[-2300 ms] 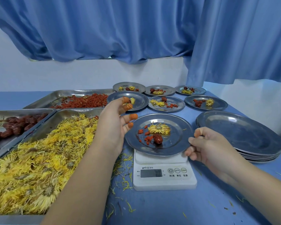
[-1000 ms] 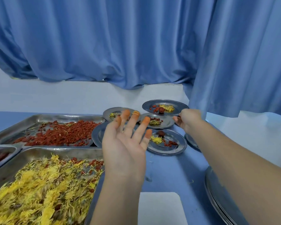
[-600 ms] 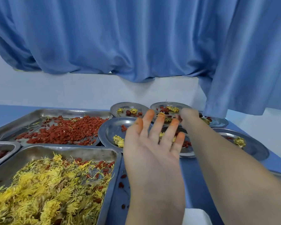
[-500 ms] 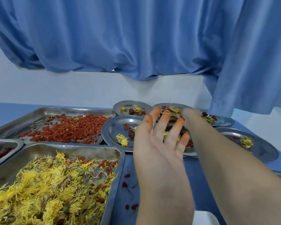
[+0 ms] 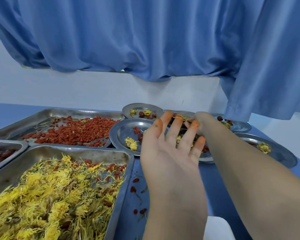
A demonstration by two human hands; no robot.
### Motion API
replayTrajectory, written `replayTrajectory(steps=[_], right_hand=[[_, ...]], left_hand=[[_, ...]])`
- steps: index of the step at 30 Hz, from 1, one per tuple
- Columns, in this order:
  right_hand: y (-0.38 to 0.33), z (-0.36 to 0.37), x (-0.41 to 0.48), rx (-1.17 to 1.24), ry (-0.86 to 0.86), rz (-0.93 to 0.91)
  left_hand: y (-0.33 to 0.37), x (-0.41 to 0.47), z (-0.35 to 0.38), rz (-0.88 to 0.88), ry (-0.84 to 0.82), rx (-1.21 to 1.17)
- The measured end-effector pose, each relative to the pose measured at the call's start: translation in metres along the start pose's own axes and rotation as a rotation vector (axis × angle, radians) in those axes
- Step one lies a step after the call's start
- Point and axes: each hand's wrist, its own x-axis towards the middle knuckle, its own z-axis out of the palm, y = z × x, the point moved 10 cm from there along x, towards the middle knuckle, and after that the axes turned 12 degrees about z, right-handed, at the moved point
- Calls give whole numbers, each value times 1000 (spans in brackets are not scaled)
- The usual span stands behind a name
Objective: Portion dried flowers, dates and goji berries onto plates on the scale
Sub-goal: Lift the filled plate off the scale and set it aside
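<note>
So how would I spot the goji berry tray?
Below the blue curtain, steel trays fill the table's left side. The goji berry tray is the farthest one. It is spread with small red berries; its neighbours hold yellow flowers and dark dates.

Count:
- 3 metal trays: goji tray [image 5: 68, 112], flower tray [image 5: 93, 155], date tray [image 5: 7, 144] (cut off at the frame edge).
- At least 6 plates [image 5: 123, 134]. The hands cover parts of two.
- 2 hands: left hand [image 5: 170, 153], right hand [image 5: 200, 123].
- 1 scale [image 5: 215, 229], corner only.
- 4–5 loose berries [image 5: 133, 189] on the surface [image 5: 215, 196].
- 1 curtain [image 5: 145, 40].
</note>
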Motion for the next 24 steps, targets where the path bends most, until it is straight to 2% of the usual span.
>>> replayTrajectory(steps=[6,10,14,18,24], right_hand=[[-10,2,-25,-55,-2,-13],[-8,11,-52,44,-119,-42],[0,14,-81,-48,-182,-98],[12,7,-117,-24,-293,-131],[18,-39,-205,83,-364,-221]], left_hand=[[4,-3,1,8,7,-40],[5,-6,3,22,2,-65],[0,-8,6,0,-16,-84],[0,-9,12,-2,-29,-73],[7,-20,34,22,-82,-61]])
